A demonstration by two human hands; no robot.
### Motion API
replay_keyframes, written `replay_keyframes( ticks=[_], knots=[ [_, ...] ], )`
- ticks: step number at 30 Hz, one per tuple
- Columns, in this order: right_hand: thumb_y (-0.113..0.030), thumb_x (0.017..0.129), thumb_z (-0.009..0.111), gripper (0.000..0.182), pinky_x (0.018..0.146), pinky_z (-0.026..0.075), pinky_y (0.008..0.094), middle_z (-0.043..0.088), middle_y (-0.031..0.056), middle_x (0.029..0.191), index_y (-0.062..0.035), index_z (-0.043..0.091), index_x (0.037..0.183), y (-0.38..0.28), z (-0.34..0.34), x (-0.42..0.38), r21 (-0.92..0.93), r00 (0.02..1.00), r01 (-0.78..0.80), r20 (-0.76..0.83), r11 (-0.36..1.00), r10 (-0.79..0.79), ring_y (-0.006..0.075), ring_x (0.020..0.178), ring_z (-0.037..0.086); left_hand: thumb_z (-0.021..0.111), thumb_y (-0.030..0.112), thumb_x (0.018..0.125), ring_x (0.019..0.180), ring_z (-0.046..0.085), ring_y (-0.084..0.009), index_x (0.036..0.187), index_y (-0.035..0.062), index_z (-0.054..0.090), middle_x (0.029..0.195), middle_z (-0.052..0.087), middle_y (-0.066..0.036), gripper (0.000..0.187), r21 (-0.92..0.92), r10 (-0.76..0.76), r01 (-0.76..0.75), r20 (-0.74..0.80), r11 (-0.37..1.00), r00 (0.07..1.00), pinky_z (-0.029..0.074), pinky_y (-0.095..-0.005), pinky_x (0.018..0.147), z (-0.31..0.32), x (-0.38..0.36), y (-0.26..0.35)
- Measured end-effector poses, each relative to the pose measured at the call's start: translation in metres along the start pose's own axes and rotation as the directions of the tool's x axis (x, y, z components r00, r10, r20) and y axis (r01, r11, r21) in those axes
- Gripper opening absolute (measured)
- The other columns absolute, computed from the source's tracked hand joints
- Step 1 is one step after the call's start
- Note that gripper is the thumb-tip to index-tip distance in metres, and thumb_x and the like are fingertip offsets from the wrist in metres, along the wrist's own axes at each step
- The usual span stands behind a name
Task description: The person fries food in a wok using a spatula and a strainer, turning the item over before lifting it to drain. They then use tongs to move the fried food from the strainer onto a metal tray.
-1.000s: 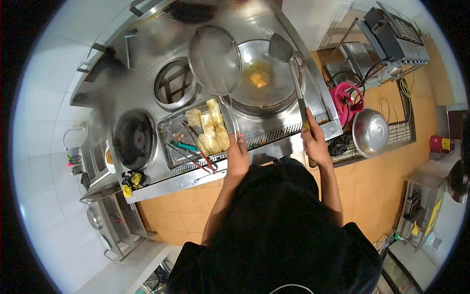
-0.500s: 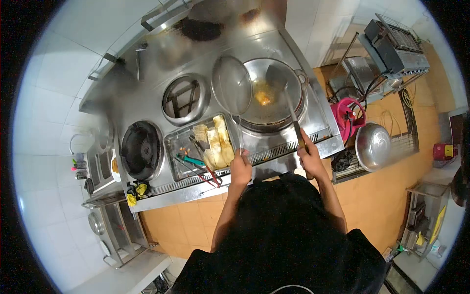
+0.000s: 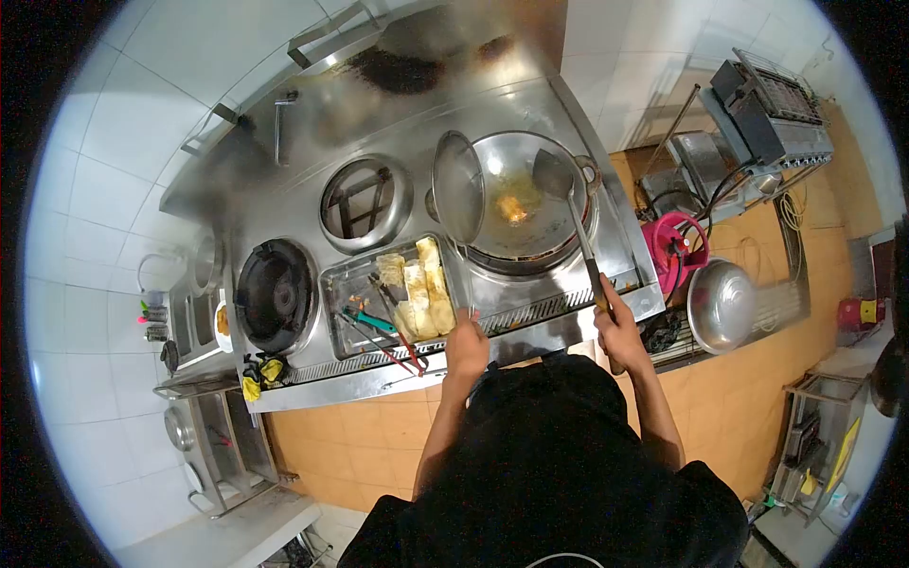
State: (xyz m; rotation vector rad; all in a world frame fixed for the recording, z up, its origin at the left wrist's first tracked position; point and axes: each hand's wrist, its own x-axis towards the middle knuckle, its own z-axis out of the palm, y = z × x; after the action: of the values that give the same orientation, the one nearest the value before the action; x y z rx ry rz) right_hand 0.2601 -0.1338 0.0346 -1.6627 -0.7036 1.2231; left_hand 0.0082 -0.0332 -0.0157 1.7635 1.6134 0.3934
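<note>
My left hand [image 3: 467, 348] is closed round the handle of a round mesh strainer [image 3: 459, 189], which tilts over the left rim of the wok [image 3: 511, 156]. In my right hand [image 3: 620, 331] is the long handle of a wok spatula [image 3: 553, 174]; its blade is over the right part of the wok. A golden fried piece [image 3: 512, 209] lies in a little oil at the wok's middle. Left of the wok, a metal tray [image 3: 343, 301] holds pale yellow rolls [image 3: 428, 284], tongs with red handles [image 3: 410, 352] and a teal-handled tool [image 3: 369, 320].
A ring burner [image 3: 365, 204] and a blackened burner [image 3: 275, 293] sit in the steel stove top. Yellow and black cloths [image 3: 263, 375] hang at its front left corner. To the right stand a pink gas cylinder [image 3: 674, 248], a steel bowl [image 3: 724, 305] and an oven-like appliance [image 3: 772, 114].
The strainer has turned more edge-on and shifted slightly right. The spatula blade has moved right, away from the fried piece, and my right hand has moved right and down. The camera view has shifted slightly.
</note>
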Motion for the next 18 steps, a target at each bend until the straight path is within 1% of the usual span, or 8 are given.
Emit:
replay_keyframes(
  ticks=[2, 3, 5, 6, 8, 11, 15, 18],
  knots=[
    [-0.004, 0.096, 0.044, 0.063, 0.046, 0.037, 0.0236, 0.047, -0.002, 0.075, -0.0238, 0.028, 0.154, 0.006, 0.003, -0.002, 0.15, 0.993, -0.113, 0.054, 0.982, 0.106, 0.0074, 0.055, 0.039, 0.041, 0.005, 0.093, 0.087, 0.061, -0.0508, 0.109, -0.0025, 0.051, 0.092, 0.065, -0.03, 0.02, -0.021, 0.04, -0.041, -0.024, 0.999, 0.999, 0.046, -0.0559, 0.075, 0.01, 0.001, -0.006],
    [-0.004, 0.096, 0.045, 0.065, 0.045, 0.037, 0.0242, 0.047, -0.0002, 0.074, -0.0245, 0.026, 0.154, 0.012, 0.011, 0.001, 0.147, 0.996, -0.088, 0.036, 0.985, 0.084, 0.0083, 0.053, 0.04, 0.041, 0.005, 0.093, 0.087, 0.061, -0.0508, 0.109, -0.0025, 0.051, 0.092, 0.065, -0.03, 0.02, -0.022, 0.042, -0.043, -0.022, 0.999, 0.999, 0.046, -0.0559, 0.075, 0.008, 0.001, -0.003],
    [-0.007, 0.097, 0.045, 0.065, 0.044, 0.037, 0.0251, 0.047, 0.0015, 0.074, -0.0257, 0.023, 0.155, 0.02, 0.019, 0.005, 0.252, 0.99, -0.117, 0.107, 0.961, 0.093, 0.0096, 0.05, 0.039, 0.044, 0.003, 0.09, 0.087, 0.062, -0.0505, 0.11, -0.0059, 0.046, 0.103, 0.065, -0.031, 0.022, 0.032, 0.03, -0.034, 0.111, 0.999, 0.993, 0.048, -0.0562, 0.076, 0.003, 0.001, 0.006],
    [-0.007, 0.097, 0.045, 0.065, 0.044, 0.037, 0.0251, 0.047, 0.0015, 0.074, -0.0257, 0.023, 0.155, 0.015, 0.022, 0.005, 0.25, 0.99, -0.116, 0.107, 0.961, 0.091, 0.0096, 0.05, 0.039, 0.044, 0.003, 0.09, 0.087, 0.062, -0.0505, 0.11, -0.0059, 0.046, 0.103, 0.065, -0.031, 0.022, 0.029, 0.031, -0.034, 0.109, 0.999, 0.994, 0.048, -0.0562, 0.076, 0.005, 0.001, 0.005],
    [-0.01, 0.098, 0.046, 0.065, 0.042, 0.036, 0.026, 0.046, 0.002, 0.073, -0.027, 0.021, 0.155, -0.002, 0.024, 0.003, 0.449, 0.958, -0.283, 0.177, 0.847, 0.226, 0.0103, 0.048, 0.038, 0.046, 0.004, 0.089, 0.085, 0.062, -0.0501, 0.109, -0.0058, 0.047, 0.096, 0.065, -0.032, 0.022, 0.049, 0.051, -0.055, 0.087, 0.997, 0.995, 0.048, -0.0563, 0.075, 0.012, 0.002, 0.002],
    [-0.013, 0.098, 0.047, 0.065, 0.041, 0.035, 0.0259, 0.045, 0.0017, 0.072, -0.0281, 0.02, 0.155, -0.013, 0.018, -0.002, 0.556, 0.944, -0.329, 0.216, 0.763, 0.249, 0.0108, 0.047, 0.038, 0.045, 0.004, 0.09, 0.085, 0.062, -0.0503, 0.108, -0.0056, 0.048, 0.089, 0.064, -0.033, 0.02, 0.028, 0.068, -0.07, 0.056, 0.997, 0.996, 0.047, -0.0566, 0.075, 0.015, 0.005, 0.003],
    [-0.01, 0.096, 0.045, 0.062, 0.04, 0.033, 0.026, 0.043, 0.0017, 0.074, -0.0303, 0.029, 0.152, -0.023, 0.016, -0.009, 0.544, 0.948, -0.319, 0.199, 0.776, 0.25, 0.0092, 0.045, 0.035, 0.044, 0.004, 0.091, 0.084, 0.061, -0.0507, 0.107, -0.005, 0.05, 0.086, 0.063, -0.034, 0.02, -0.009, 0.061, -0.061, 0.026, 0.998, 0.998, 0.047, -0.0566, 0.073, 0.01, 0.016, 0.005],
    [-0.01, 0.096, 0.044, 0.061, 0.041, 0.033, 0.0247, 0.044, 0.0021, 0.074, -0.0303, 0.029, 0.152, -0.031, 0.022, -0.014, 0.522, 0.944, -0.32, 0.244, 0.791, 0.221, 0.009, 0.046, 0.035, 0.043, 0.005, 0.092, 0.083, 0.06, -0.0512, 0.106, -0.0049, 0.052, 0.084, 0.063, -0.034, 0.019, -0.036, 0.105, -0.106, -0.024, 0.994, 0.994, 0.046, -0.056, 0.07, -0.005, 0.025, 0.008]
  ],
)
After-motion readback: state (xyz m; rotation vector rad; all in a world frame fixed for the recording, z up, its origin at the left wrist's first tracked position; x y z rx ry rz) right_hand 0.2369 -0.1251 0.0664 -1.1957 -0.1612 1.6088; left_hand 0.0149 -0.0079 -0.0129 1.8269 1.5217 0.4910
